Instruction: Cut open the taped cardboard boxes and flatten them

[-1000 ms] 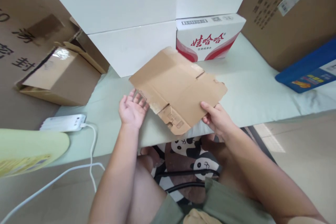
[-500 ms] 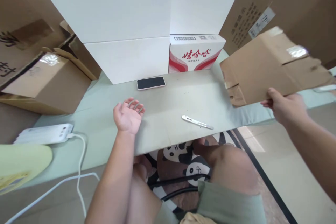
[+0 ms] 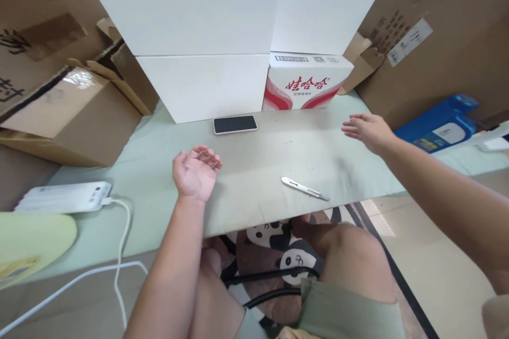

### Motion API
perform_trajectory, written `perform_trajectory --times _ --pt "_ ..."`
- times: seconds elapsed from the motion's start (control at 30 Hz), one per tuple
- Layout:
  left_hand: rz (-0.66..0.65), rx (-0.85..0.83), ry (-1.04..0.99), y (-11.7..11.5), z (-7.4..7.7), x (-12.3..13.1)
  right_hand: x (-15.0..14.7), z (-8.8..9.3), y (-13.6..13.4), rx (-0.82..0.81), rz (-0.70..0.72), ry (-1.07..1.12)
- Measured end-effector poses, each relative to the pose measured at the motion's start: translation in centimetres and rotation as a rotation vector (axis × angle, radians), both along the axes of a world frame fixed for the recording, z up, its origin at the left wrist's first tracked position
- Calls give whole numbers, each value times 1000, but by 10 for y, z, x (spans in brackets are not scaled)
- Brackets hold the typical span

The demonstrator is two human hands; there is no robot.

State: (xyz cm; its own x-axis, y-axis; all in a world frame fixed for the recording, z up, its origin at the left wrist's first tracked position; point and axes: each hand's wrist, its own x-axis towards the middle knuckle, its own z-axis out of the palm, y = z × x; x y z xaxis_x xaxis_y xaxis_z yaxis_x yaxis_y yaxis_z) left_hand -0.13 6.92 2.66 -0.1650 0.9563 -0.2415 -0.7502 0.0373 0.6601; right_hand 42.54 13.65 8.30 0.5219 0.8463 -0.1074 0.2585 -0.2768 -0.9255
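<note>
My left hand (image 3: pixel 195 174) rests palm up on the pale green table (image 3: pixel 254 169), fingers loosely curled, holding nothing. My right hand (image 3: pixel 368 131) hovers over the right part of the table with fingers stretched out and empty. A white utility knife (image 3: pixel 304 188) lies near the table's front edge between the hands. A black phone (image 3: pixel 235 124) lies face up farther back, in front of a white box (image 3: pixel 207 85). A piece of flattened brown cardboard (image 3: pixel 360 61) shows behind the red and white carton (image 3: pixel 306 82), beyond my right hand.
Large white boxes (image 3: pixel 199 5) stand at the back. Brown cardboard boxes sit at left (image 3: pixel 75 116) and right (image 3: pixel 433 53). A blue container (image 3: pixel 437 124) lies at right. A white power bank (image 3: pixel 63 197) with a cable sits at left, next to a yellow-green object (image 3: pixel 32 243).
My right hand swung the flattened cardboard off the table to the right and let it go; it is now empty. The phone and knife came into view. My left hand stayed put.
</note>
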Motion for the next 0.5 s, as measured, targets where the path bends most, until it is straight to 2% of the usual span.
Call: perform_trajectory --times 0.13,0.23,0.37,0.5 --pt "10 24 -50 -6 3 -2 -30 2 -19 -67 115 -61" --pt "35 42 -104 -12 5 -3 -69 10 -28 -95 276 -144" --pt "105 78 -115 -18 7 -8 -147 12 -31 -59 569 -286" --pt "159 86 -106 -18 4 -21 -247 10 -27 34 849 -406"
